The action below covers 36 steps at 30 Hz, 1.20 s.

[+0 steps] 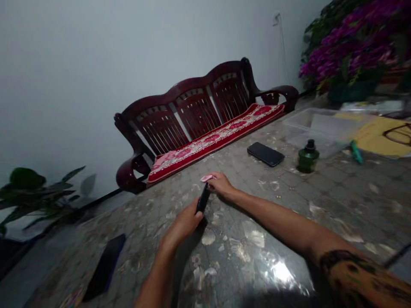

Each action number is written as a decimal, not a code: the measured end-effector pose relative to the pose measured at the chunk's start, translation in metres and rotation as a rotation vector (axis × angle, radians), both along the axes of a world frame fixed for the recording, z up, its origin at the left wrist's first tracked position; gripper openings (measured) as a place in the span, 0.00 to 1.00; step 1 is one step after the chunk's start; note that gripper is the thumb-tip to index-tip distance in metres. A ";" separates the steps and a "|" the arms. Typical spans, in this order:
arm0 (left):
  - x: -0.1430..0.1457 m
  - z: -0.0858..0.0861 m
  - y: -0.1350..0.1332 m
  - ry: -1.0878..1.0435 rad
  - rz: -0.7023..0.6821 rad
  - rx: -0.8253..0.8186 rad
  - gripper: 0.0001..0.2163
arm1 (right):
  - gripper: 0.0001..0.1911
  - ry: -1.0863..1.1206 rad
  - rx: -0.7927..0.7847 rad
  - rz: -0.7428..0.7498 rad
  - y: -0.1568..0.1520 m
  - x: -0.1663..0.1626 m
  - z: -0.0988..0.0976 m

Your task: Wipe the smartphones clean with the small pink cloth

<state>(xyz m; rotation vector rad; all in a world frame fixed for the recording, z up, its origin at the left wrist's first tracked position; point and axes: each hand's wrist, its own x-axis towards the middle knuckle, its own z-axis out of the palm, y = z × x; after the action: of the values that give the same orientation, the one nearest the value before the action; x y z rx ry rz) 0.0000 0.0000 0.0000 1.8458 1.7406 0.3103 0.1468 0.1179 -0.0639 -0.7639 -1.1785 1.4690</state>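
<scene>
My left hand is closed round the lower end of a slim black phone, which is tilted and seen nearly edge-on above the table. At the phone's upper end is my right hand, its fingers pinched on a small pink and white cloth. The cloth is at or very near the phone's top edge; whether it touches I cannot tell. Another black phone lies flat beyond my right hand. A dark flat device with a blue edge rests on the table left of my left arm.
The patterned table has a dark green bottle, a clear plastic box, a teal item and glasses on yellow paper at right. Behind stands a wooden bench. Purple flowers are at far right.
</scene>
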 end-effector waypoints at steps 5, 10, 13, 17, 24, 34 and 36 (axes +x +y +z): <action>0.004 -0.022 -0.007 -0.142 0.142 0.166 0.27 | 0.09 -0.074 0.083 -0.031 -0.006 0.003 0.004; 0.006 -0.026 -0.008 -0.512 0.296 0.228 0.24 | 0.10 -0.091 0.222 -0.034 -0.020 0.006 0.020; 0.007 -0.018 -0.009 -0.623 0.336 0.195 0.23 | 0.10 -0.060 0.297 0.002 -0.030 0.006 0.034; 0.001 -0.007 -0.013 -0.630 0.331 0.116 0.22 | 0.11 -0.001 0.234 0.064 -0.036 0.006 0.049; -0.013 -0.014 -0.018 -0.893 0.282 -0.070 0.30 | 0.12 -0.145 0.341 -0.159 -0.025 0.013 0.048; -0.012 -0.016 -0.028 -1.184 0.246 -0.107 0.31 | 0.15 -0.630 0.871 -0.196 -0.023 0.032 0.037; -0.010 -0.017 -0.028 -1.286 0.272 -0.116 0.31 | 0.15 -0.645 0.871 -0.195 -0.019 0.034 0.033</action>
<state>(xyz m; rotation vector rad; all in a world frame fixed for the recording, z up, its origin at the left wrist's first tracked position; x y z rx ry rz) -0.0103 -0.0285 -0.0169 0.8641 0.9954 1.1550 0.1807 0.0988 -0.0307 -0.7019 -1.9606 0.4208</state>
